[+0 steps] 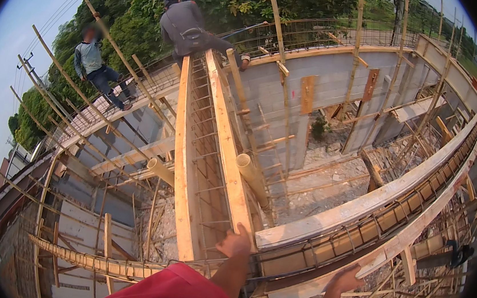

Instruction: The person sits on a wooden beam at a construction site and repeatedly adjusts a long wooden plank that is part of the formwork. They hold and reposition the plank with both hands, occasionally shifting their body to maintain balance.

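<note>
My left hand (235,242) reaches from a red sleeve (176,289) to the near end of a long wooden formwork plank (227,148). Its fingers bend round the plank's edge, one finger lying along the wood. A second plank (182,189) runs parallel on the left, with a steel rebar cage (205,194) in the channel between them. My right hand (346,278) is closed over the top edge of the outer formwork board (323,286) on the right; part of its fingers is hidden. Another rebar cage (350,237) lies between that board and a pale inner board (334,224).
A person in grey (188,29) sits astride the far end of the planks. Another person (94,63) stands on the left wall. Bamboo poles (279,23) rise around grey block walls (326,71). Rubble ground (326,192) lies far below.
</note>
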A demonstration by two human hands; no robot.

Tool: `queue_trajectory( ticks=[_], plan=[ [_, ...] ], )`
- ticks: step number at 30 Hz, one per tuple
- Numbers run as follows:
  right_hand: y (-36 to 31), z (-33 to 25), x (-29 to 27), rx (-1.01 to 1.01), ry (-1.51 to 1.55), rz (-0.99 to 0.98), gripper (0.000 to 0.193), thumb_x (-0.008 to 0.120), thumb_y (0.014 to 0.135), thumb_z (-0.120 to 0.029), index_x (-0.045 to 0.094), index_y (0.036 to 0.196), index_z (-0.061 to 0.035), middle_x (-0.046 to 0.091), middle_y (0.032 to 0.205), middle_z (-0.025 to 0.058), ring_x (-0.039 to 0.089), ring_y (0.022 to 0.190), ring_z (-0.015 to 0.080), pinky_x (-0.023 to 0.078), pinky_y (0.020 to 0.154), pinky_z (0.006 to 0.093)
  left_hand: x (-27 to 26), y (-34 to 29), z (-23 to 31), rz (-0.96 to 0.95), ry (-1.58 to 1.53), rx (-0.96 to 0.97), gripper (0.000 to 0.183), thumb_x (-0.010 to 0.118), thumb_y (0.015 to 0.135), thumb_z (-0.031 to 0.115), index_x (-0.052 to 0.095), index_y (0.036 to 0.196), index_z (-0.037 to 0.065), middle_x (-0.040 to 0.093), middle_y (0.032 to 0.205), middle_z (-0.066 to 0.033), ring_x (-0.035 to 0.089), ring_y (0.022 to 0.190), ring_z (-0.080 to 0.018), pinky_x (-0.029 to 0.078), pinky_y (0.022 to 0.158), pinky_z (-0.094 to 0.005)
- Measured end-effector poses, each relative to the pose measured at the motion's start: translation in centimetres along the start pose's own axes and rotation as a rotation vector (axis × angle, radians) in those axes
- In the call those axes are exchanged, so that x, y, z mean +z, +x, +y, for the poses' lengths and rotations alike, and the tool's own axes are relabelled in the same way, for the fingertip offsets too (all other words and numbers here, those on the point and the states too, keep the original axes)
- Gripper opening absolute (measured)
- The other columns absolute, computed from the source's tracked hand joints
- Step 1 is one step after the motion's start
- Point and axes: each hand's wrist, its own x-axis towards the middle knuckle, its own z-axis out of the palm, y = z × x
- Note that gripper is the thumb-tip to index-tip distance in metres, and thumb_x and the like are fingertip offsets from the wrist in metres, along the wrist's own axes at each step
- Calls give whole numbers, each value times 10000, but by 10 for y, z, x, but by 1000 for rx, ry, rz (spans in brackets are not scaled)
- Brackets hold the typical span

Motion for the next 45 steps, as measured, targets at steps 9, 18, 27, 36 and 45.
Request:
queue_trajectory(
  ticks=[9, 18, 27, 36, 45],
  plan=[
    [6, 11, 2, -33, 0, 11, 697, 649, 888, -432, 419, 1291, 88, 600, 1148, 322, 616, 978, 421, 465, 883, 521, 1, 0, -3, 29, 5, 11, 629, 443, 964, 571, 737, 894, 18, 720, 745, -231, 703, 707, -369, 374, 977, -478],
    [12, 19, 3, -16, 22, -19, 685, 630, 904, -426, 422, 1316, 81, 574, 1207, 287, 603, 1028, 397, 460, 905, 513, -6, 1, -2, -12, 28, -15, 645, 430, 974, 579, 736, 912, 15, 728, 772, -225, 709, 739, -371, 365, 1025, -499],
    [32, 35, 3, -62, 33, -58, 705, 629, 903, -424, 386, 1342, 71, 577, 1222, 306, 607, 1055, 401, 459, 915, 505, -8, -1, 4, -39, -24, -18, 642, 441, 976, 563, 739, 933, -4, 733, 813, -247, 719, 788, -380, 329, 1088, -530],
    [14, 17, 4, -2, 151, -43, 558, 648, 915, -342, 403, 1242, 38, 586, 1119, 235, 588, 911, 324, 474, 829, 472, -11, 0, 5, -85, -77, -49, 659, 424, 977, 564, 742, 946, -12, 732, 843, -265, 718, 862, -392, 287, 1119, -543],
    [10, 11, 1, -15, 90, -36, 610, 644, 913, -377, 396, 1260, 60, 586, 1150, 279, 595, 957, 366, 461, 871, 498, -13, 1, 5, -115, -80, -35, 651, 415, 976, 567, 740, 958, 3, 733, 830, -252, 715, 859, -383, 305, 1083, -526]
  ],
)
